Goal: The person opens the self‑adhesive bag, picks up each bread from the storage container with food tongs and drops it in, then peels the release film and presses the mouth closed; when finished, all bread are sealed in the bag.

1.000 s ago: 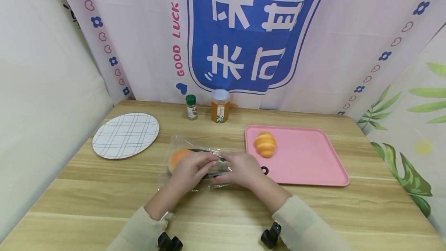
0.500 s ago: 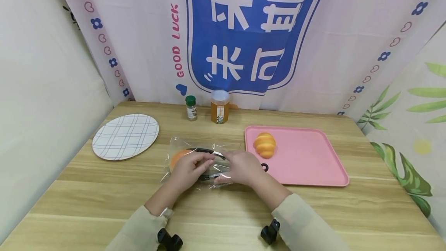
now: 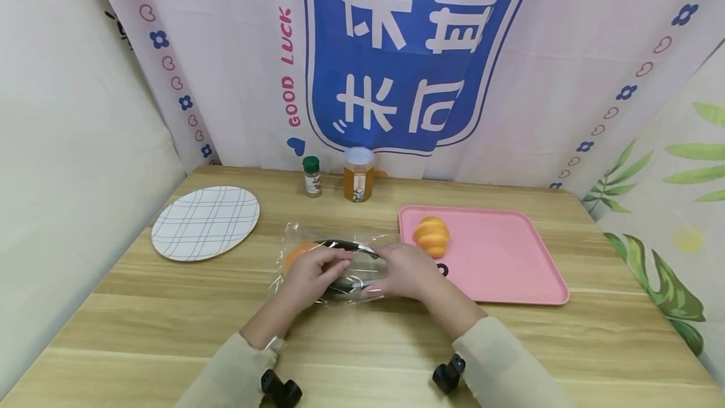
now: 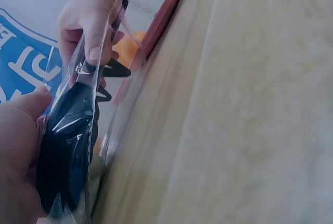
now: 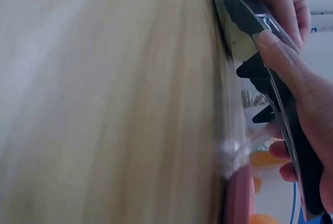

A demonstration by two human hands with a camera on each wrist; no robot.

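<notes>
Black tongs with metal arms (image 3: 347, 245) lie low over the table, spread, with their heads inside a clear plastic bag (image 3: 292, 232). A round orange-brown bun (image 3: 294, 253) is in the bag at the tongs' head end, partly covered by the left hand. My right hand (image 3: 409, 271) grips the tongs by the arms, its thumb on one side in the right wrist view. My left hand (image 3: 314, 272) holds the bag near the tongs' heads, fingers curled over it. The tongs' black end ring (image 3: 442, 269) shows past the right hand, over the pink tray's edge.
A pink tray (image 3: 504, 263) at the right bears a croissant-shaped bread (image 3: 432, 237). At the far left lies a checked oval plate (image 3: 205, 224). A green-capped shaker (image 3: 311, 177) and a jar with amber contents (image 3: 359, 176) stand at the back, before a printed cloth.
My right hand and the tongs have shifted a little to the right, and the bag has followed slightly. More of the tongs' arms shows between the hands.
</notes>
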